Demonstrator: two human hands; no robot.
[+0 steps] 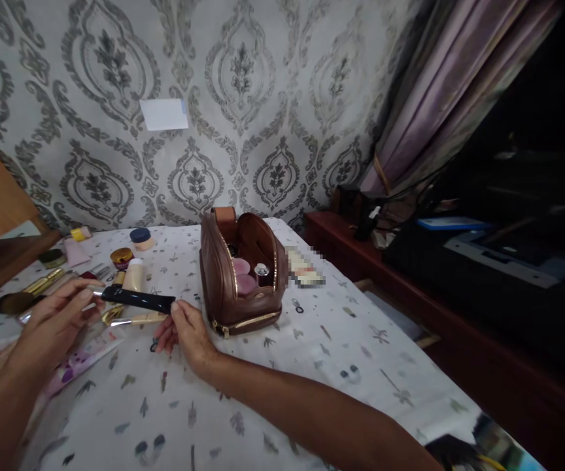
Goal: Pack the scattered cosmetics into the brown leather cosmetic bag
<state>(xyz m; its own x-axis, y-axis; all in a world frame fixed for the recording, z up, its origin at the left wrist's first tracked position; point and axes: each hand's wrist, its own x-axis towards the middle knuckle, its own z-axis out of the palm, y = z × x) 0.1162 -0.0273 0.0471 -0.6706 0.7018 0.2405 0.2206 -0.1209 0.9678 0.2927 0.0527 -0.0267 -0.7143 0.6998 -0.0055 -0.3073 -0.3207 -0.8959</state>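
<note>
A slim black squeeze tube (138, 298) with a silvery end is held level above the bed, between both hands. My left hand (59, 320) pinches its silvery end, while my right hand (191, 333) grips its flat end between thumb and fingertips. Just right of my right hand stands a brown leather cosmetic bag (243, 314), unzipped, with pink round items (243, 275) and a clear-capped bottle (261, 273) inside. Beneath the tube lies a makeup brush (138, 320) with a pale handle. A white tube with purple spots (89, 350) is partly hidden by my left hand.
On the patterned sheet (263, 405), left of the bag, lie a dark-bristled brush (15, 303), a cream tube (134, 275), a gold-lidded jar (121, 258) and a blue-lidded jar (141, 239). A blurred packet (306, 267) is right of the bag. Dark red furniture (331, 229) borders the bed.
</note>
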